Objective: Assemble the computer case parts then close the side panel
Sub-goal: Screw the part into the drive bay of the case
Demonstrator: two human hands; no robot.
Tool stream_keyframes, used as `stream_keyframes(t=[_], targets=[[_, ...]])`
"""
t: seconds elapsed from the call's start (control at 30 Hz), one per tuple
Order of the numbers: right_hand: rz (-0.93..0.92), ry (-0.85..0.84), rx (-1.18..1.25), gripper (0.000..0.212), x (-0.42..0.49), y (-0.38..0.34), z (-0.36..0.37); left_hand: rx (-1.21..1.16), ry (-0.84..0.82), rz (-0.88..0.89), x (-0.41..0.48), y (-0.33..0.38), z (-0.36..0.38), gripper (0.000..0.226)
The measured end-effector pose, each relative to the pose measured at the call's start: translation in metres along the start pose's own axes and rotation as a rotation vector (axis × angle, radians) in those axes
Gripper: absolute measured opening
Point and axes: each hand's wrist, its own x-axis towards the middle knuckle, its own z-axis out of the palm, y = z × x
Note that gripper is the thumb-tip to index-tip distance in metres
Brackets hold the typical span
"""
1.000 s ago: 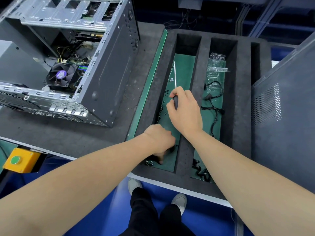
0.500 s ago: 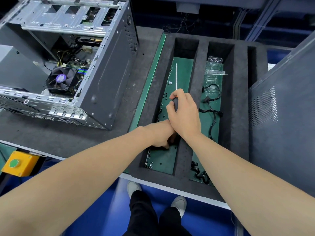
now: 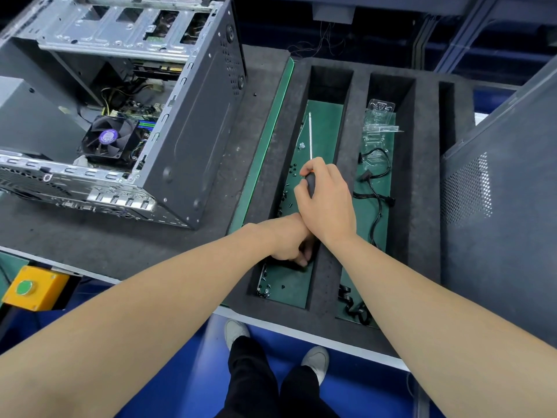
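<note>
An open grey computer case lies on the dark mat at the left, its fan and board showing. A black foam tray with green-floored slots sits to its right. My right hand grips a screwdriver by its dark handle over the left slot, the shaft pointing away. My left hand reaches down into the same slot under my right wrist, fingers curled at the floor among small black screws; what the fingers pinch is hidden. The perforated side panel leans at the right.
Black cables and a clear plastic blister pack lie in the tray's second slot. A yellow box with a green button sits below the bench edge at the left. My feet stand on a blue floor below.
My left hand has moved from the near end of the slot farther in, under my right wrist. My right hand has kept its grip on the screwdriver in place.
</note>
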Motion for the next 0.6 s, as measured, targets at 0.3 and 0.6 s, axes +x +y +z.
stream_keyframes(t=[0.3,0.6], targets=[[-0.002,-0.005,-0.022,0.013,-0.001,-0.001,-0.001,0.238,-0.108,-0.059,-0.004,0.004,0.002,0.053],[-0.001,-0.016,-0.026,0.012,-0.002,-0.001,-0.002,1.03,-0.115,0.071,-0.016,0.003,0.027,0.032]])
